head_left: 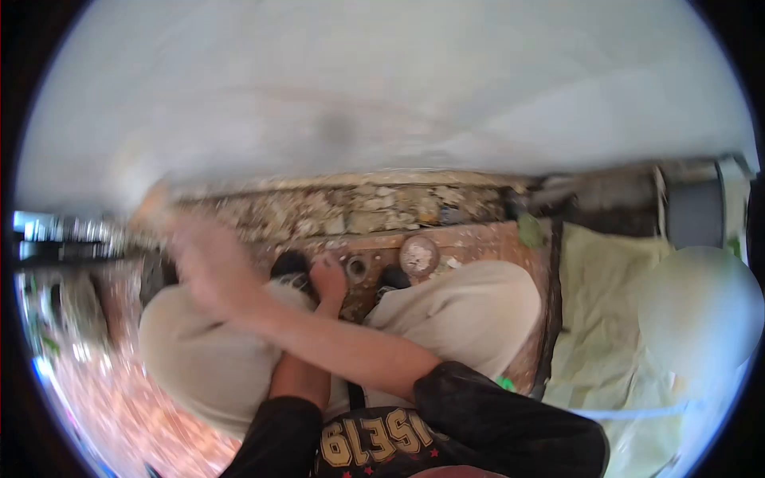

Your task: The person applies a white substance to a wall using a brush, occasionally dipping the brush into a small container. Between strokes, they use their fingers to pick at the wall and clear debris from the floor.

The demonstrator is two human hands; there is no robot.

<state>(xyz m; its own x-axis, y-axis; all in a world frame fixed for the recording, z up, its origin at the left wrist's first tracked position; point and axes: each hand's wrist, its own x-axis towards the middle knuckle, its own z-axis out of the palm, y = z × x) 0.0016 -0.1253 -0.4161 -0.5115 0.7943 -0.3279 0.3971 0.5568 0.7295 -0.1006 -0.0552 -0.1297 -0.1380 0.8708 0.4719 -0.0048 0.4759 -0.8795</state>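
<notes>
Our left hand (327, 279) rests on the floor (478, 239) between the knees, grip curled together, just beside a small ring (356, 268) and a round disc (419, 255). Right hand (199, 256) crosses left, blurred; grip cannot be told. Rubble (358, 209) lines the wall, so the work looks early.

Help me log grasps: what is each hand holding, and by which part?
Cannot be told. The right hand is blurred mid-swing. The left hand is closed low between the knees, its contents hidden.
</notes>
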